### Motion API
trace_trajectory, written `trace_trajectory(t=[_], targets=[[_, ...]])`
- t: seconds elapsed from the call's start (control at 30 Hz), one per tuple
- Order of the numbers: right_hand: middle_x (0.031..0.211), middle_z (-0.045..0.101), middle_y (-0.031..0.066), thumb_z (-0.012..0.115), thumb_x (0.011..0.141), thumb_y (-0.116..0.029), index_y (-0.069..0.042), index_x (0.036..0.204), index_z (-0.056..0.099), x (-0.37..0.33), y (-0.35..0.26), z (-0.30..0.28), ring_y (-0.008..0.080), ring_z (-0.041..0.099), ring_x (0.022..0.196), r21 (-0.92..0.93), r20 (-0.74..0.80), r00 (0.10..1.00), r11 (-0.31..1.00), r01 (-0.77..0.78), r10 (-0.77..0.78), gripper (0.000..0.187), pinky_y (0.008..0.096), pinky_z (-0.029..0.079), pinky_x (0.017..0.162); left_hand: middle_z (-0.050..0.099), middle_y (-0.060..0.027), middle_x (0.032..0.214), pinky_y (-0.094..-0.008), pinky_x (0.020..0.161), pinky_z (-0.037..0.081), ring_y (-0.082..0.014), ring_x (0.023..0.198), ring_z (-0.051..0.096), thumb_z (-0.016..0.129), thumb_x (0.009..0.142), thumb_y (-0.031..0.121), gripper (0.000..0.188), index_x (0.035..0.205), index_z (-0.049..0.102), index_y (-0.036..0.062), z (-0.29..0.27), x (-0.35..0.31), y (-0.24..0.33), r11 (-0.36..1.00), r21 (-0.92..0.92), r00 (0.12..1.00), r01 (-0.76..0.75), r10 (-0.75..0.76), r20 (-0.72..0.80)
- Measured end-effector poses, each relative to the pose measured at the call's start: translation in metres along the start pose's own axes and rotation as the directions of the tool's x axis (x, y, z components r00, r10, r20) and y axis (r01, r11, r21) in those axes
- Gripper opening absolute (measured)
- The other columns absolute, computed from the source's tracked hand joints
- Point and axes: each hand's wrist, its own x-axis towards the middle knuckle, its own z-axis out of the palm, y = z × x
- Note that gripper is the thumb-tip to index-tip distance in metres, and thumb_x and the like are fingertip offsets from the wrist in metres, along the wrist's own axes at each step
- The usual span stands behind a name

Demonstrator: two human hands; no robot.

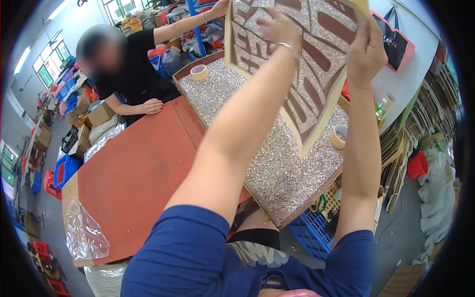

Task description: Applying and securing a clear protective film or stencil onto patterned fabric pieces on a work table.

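Observation:
A large sheet (316,59) with a tan border is held up at a tilt over a tray. Glitter covers much of its face, and brown shapes show between. My right hand (366,52) is closed on its right edge. In front of the sheet, my left hand (282,29) is blurred, its fingers apart and holding nothing; whether it touches the face, I cannot tell. Below lies the shallow tray (283,220), spread with silvery glitter (292,175). A co-worker's hand (220,8) is at the sheet's upper left corner.
A roll of tape (199,73) lies at the tray's far left, another roll (339,136) at its right. Left of the tray is a reddish-brown board (138,168), where the co-worker's other hand (152,106) rests. A blue crate (311,232) stands below; stacked boards (415,119) line the right.

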Motion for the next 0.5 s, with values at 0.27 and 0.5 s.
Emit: trace_trajectory(t=[0.27,0.5], targets=[[0.102,0.068,0.0111,0.058,0.083,0.003,-0.003,0.111,0.063,-0.026,0.026,-0.012,0.0213,0.067,0.089,0.01,0.193,0.916,0.934,0.356,-0.351,0.029,0.0282,0.052,0.077,0.023,-0.0174,0.147,-0.0606,0.097,0.029,-0.0387,0.129,0.034,0.047,0.085,0.058,0.081,0.146,0.013,0.0156,0.012,-0.028,0.106,0.913,0.187,0.899,0.361,-0.395,0.192],[0.116,0.063,0.0109,0.046,0.095,-0.012,0.004,0.113,0.059,-0.065,0.006,-0.001,0.0199,0.057,0.111,0.347,0.789,0.613,0.795,-0.498,0.039,0.028,0.0316,0.04,0.099,0.053,-0.0207,0.126,-0.0447,0.085,0.048,-0.0339,0.096,0.06,0.063,0.083,0.038,0.07,0.142,0.032,0.016,-0.039,-0.052,0.133,0.755,0.241,0.782,0.61,-0.623,-0.031]])
